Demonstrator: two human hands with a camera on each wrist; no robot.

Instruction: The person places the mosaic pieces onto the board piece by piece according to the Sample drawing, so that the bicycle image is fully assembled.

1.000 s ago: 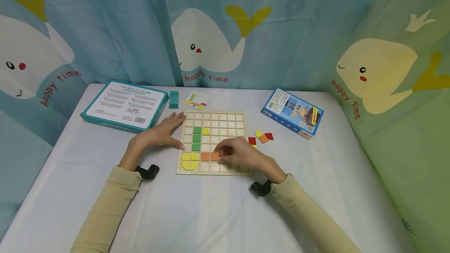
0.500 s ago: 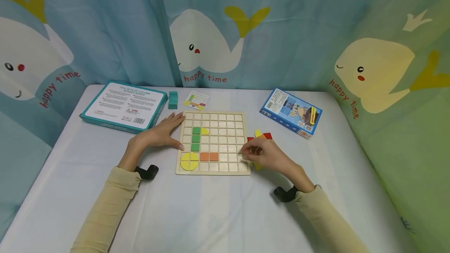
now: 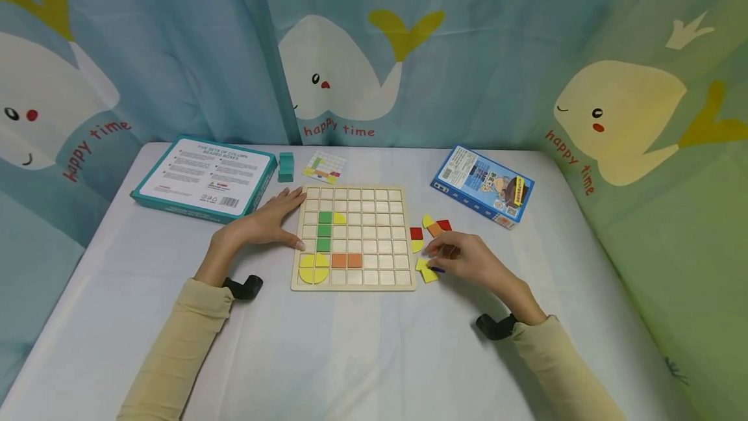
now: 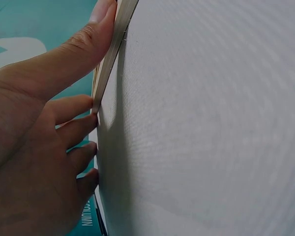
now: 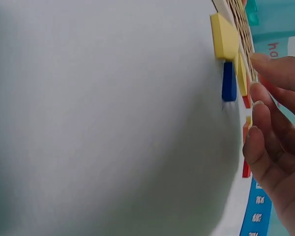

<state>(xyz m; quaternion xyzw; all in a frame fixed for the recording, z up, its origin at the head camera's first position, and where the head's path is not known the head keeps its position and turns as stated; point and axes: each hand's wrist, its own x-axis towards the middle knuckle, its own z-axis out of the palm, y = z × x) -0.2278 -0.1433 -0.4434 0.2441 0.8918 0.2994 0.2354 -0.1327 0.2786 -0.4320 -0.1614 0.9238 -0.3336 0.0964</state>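
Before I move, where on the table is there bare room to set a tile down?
Bare: the table between the sleeves, in front of the grid board; also right of the right hand, below the blue box. Crowded: just off the board's right edge, where loose tiles lie, and beyond the left hand, with the teal box, teal block and card.

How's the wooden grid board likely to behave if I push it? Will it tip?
Probably not: the wooden grid board lies flat, so it should slide rather than tip. It looks rigid, with a straight, solid edge in the left wrist view. The orange square tiles sit between raised ridges, so they'd likely ride along.
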